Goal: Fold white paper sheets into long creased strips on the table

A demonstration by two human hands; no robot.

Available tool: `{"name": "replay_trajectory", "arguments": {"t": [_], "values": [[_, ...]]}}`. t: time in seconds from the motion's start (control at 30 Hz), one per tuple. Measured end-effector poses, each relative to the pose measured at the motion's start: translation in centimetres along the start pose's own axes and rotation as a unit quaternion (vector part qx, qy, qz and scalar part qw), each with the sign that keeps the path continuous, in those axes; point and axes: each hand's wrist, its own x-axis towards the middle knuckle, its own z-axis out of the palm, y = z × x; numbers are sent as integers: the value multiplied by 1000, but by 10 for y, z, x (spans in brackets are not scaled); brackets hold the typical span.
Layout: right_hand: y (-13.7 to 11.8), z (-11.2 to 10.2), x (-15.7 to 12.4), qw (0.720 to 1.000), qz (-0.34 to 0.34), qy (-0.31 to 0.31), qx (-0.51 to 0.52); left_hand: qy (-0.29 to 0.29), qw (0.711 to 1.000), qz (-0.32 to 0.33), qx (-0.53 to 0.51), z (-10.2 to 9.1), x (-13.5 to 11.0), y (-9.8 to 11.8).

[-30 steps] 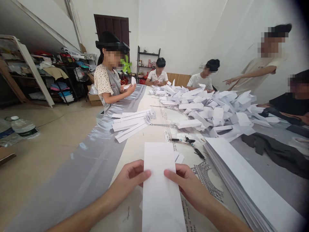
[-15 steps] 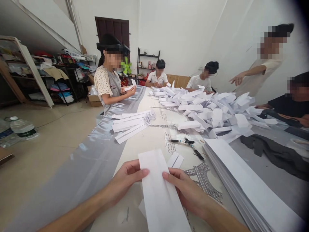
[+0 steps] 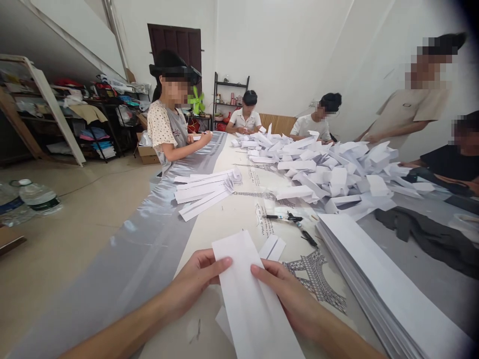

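Between my two hands is a long white paper strip [image 3: 249,294], tilted up above the table. My left hand [image 3: 204,276] pinches its left edge, thumb on top and fingers behind. On the right edge my right hand [image 3: 279,281] grips it the same way. Behind the strip lies a small folded white paper piece [image 3: 272,248]. Close to my right forearm is a tall stack of white paper strips [image 3: 377,279]. Pens [image 3: 290,219] lie on the printed tablecloth [image 3: 239,207] beyond my hands.
A large heap of folded white papers [image 3: 329,174] covers the far right of the table. Several paper strips [image 3: 204,192] lie fanned at the left. Dark cloth [image 3: 422,239] is at the right. Co-workers stand and sit around the table; water bottles [image 3: 37,197] stand on the floor.
My hands keep the same hold on the paper strip, which has barely shifted. The person standing at right has drawn an outstretched arm back down. The person at left has lowered a paper piece slightly.
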Motion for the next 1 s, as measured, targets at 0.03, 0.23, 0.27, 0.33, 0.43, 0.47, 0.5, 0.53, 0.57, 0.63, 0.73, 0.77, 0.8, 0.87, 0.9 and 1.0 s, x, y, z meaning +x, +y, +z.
{"name": "replay_trajectory", "arguments": {"t": [0.03, 0.23, 0.27, 0.33, 0.43, 0.47, 0.5, 0.53, 0.57, 0.63, 0.73, 0.77, 0.8, 0.87, 0.9, 1.0], "values": [[1, 0, 0, 1000, 2, -7, 3, 2, 1000, 1, -3, 0, 0, 0], [3, 2, -1, 1000, 8, -26, -3, 2, 1000, -7, -12, -1, -1, 3], [2, 2, -2, 1000, 7, -26, -7, -1, 1000, -10, -12, -1, -1, 3], [1, 4, -3, 999, -2, -37, -16, -6, 1000, -10, -12, 0, -2, 2], [-1, 5, -3, 996, -23, -83, -27, -12, 1000, -5, -20, 1, -1, 2], [-2, 5, -3, 994, -29, -98, -29, -17, 1000, -6, -23, 2, -2, 2], [-2, 6, -3, 993, -32, -109, -30, -24, 999, -9, -29, 2, -2, 2], [-2, 6, -3, 992, -36, -119, -31, -32, 999, -13, -36, 2, -2, 3], [-2, 6, -3, 991, -39, -127, -32, -41, 998, -17, -43, 3, -3, 3], [-2, 7, -3, 988, -45, -142, -35, -58, 997, -17, -58, 3, -4, 5], [-1, 9, -3, 985, -54, -158, -34, -71, 995, -16, -72, 2, -5, 5], [-1, 9, -3, 985, -56, -159, -34, -65, 995, -13, -78, 2, -5, 5], [-1, 10, -3, 985, -57, -159, -35, -55, 995, -11, -85, 1, -5, 5], [-1, 9, -3, 985, -53, -161, -40, -23, 995, -4, -102, -1, -4, 5], [-1, 8, -4, 983, -48, -169, -43, -2, 994, 0, -111, -2, -4, 6], [-4, 4, -4, 975, -33, -212, -63, 64, 987, 5, -148, -10, -2, 12]]}}
